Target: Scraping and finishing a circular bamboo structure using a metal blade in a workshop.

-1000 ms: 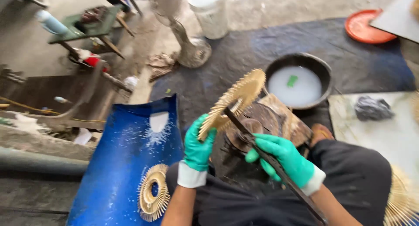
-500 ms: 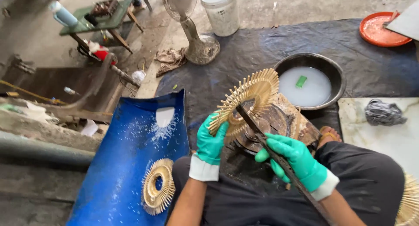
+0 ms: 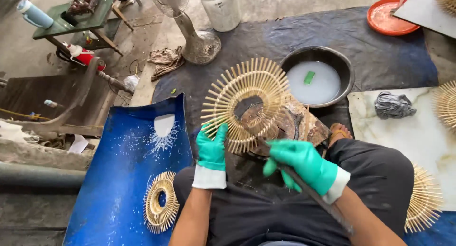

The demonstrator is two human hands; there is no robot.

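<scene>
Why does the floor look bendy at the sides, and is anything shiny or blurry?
Head view: the wide lens curves the edges; daylight is soft with faint shadows; the round black basin of milky water gleams slightly; the green-gloved left hand and round spoked bamboo ring look sharp.

The wheel (image 3: 246, 103) is standing tilted over the block (image 3: 294, 127), between the left hand (image 3: 211, 148) at its lower left edge and the right hand (image 3: 299, 163) at its lower right. The rod (image 3: 316, 198) is running from the right hand back across the lap. The basin (image 3: 317, 77) is sitting behind the block, the fan (image 3: 190, 27) and bucket (image 3: 219, 7) farther back. A panel (image 3: 123, 179) is lying left of the lap, a second wheel (image 3: 160, 209) resting on it. The slab (image 3: 418, 141) is lying to the right, a rag (image 3: 393, 105) on it.
</scene>
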